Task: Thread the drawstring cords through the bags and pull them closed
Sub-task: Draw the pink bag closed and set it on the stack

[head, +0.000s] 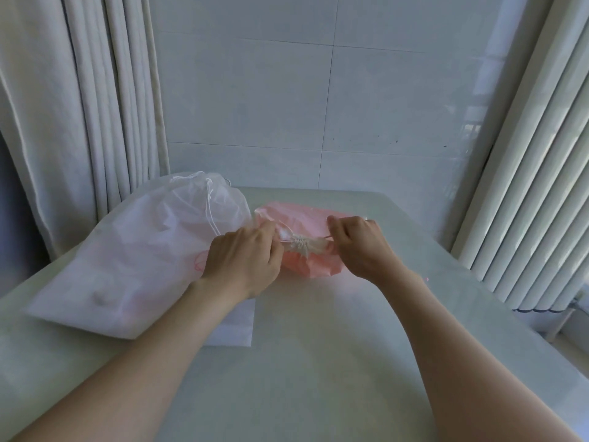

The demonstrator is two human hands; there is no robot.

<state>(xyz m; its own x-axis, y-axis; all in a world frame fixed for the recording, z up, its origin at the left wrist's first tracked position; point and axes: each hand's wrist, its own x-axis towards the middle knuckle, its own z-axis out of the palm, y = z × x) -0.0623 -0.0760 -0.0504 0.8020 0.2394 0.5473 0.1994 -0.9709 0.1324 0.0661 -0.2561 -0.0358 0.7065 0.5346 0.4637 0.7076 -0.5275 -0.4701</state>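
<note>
Head view: table (pixel 318 362) is carrying the white bag (pixel 137 260) at left, cinched, and the pink bag (pixel 299 224) mid-far. Left hand (pixel 245 260) and right hand (pixel 363 247) are each pinching the cord (pixel 299 242) at its gathered mouth; closing looks underway, next needing outward pulls.

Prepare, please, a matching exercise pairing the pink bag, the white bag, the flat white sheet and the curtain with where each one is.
Column one:
1. pink bag
2. white bag
3. flat white sheet
4. curtain

Column two:
A. hangs behind the table's left side
B. lies flat, partly hidden by the left forearm
C. gathered mouth held between the left hand and the right hand
D. rests on the table, left of both hands

Pairs: 1-C, 2-D, 3-B, 4-A.
</note>
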